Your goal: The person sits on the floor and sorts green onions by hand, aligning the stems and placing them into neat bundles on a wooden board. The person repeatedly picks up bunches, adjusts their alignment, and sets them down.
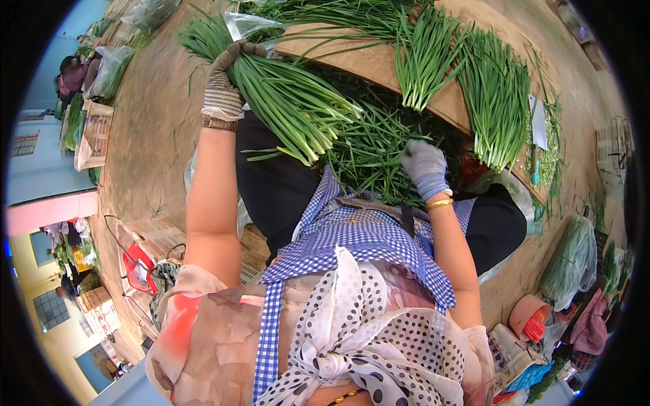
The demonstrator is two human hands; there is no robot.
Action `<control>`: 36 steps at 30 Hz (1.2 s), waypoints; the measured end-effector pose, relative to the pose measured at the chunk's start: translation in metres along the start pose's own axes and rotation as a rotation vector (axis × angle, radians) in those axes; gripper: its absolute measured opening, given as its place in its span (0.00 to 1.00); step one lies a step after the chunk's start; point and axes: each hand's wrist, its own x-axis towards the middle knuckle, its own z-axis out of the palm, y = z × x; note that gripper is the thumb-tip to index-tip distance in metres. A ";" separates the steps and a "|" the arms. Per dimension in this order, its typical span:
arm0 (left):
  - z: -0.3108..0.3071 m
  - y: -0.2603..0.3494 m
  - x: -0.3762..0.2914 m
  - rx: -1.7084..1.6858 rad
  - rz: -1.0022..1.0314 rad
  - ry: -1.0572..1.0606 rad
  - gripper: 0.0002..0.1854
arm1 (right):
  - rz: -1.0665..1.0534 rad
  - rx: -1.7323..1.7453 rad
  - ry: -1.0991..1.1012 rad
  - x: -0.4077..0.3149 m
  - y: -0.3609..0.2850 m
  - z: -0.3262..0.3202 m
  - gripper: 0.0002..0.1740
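My left hand (231, 76), in a striped work glove, grips a thick bundle of green garlic chives (289, 101); its pale stem ends point down and right. Over loose chive leaves (368, 147) piled between my knees is my right hand (424, 162), in a grey-blue glove with the fingers curled. Whether it pinches a leaf cannot be told. Two chive bunches (424, 66) (497, 101) lie on a wooden board (452, 106) beyond the pile. A knife with a broad blade (538, 124) and a green handle rests at the board's right end, beside chopped stem bits (549, 160).
Plastic crates (94, 134) (157, 236) stand on the floor at left. A filled plastic bag (571, 264), a red container (529, 314) and more crates are at right. Another person (73, 76) sits far left among bags of greens.
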 end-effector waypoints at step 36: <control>-0.008 -0.010 -0.014 0.238 -0.036 0.125 0.10 | -0.246 1.657 -0.331 -0.009 -0.066 0.006 0.23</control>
